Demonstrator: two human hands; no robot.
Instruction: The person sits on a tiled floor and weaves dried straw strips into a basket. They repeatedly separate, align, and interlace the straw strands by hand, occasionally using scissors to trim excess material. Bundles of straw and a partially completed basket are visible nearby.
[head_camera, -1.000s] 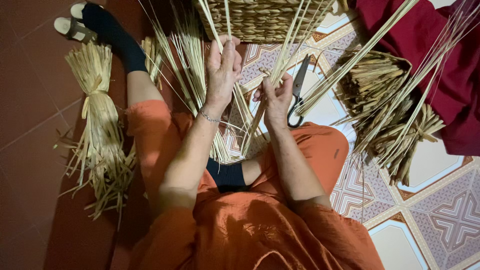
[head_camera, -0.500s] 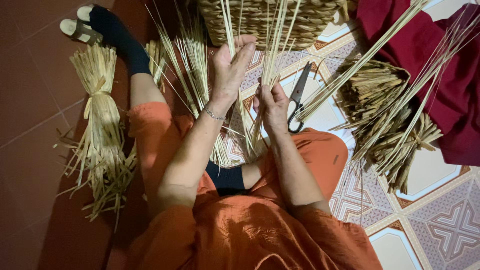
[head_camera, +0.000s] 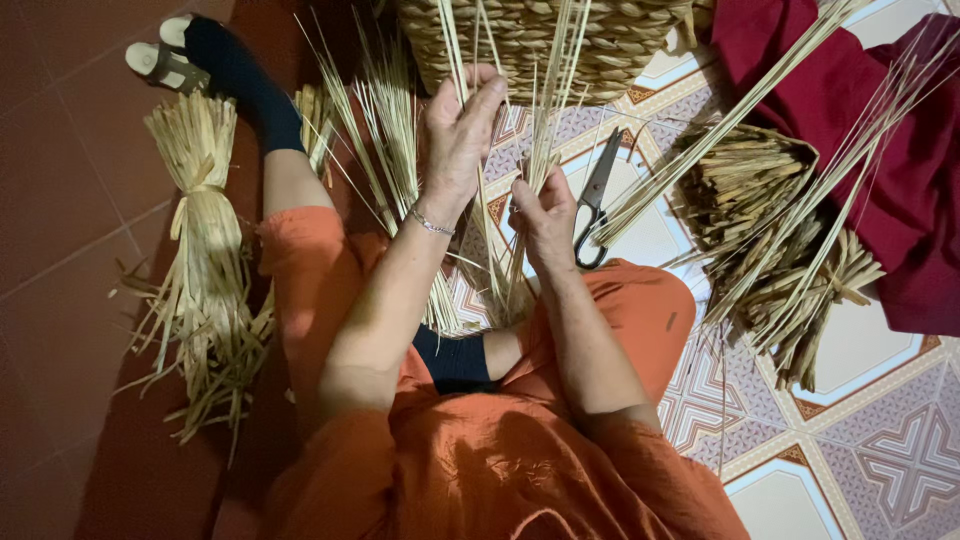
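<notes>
I sit on the floor in orange clothes with a sheaf of thin pale straw stalks (head_camera: 500, 230) standing between my knees. My left hand (head_camera: 458, 130) is raised and closed around a few upright stalks near their upper part. My right hand (head_camera: 545, 215) sits lower and grips the stalks of the same sheaf. A woven straw basket (head_camera: 545, 40) stands just beyond both hands. Dark-handled scissors (head_camera: 592, 200) lie on the tiles right beside my right hand.
A tied bundle of flat straw (head_camera: 205, 260) lies on the red floor at left, by my leg in a dark sock and sandal (head_camera: 165, 60). Bundles of short straw (head_camera: 790, 260) and long stalks rest at right, next to red cloth (head_camera: 880, 130) on patterned tiles.
My left hand has risen along the stalks toward the basket. My right hand has shifted slightly lower on the sheaf. The view has tilted a little.
</notes>
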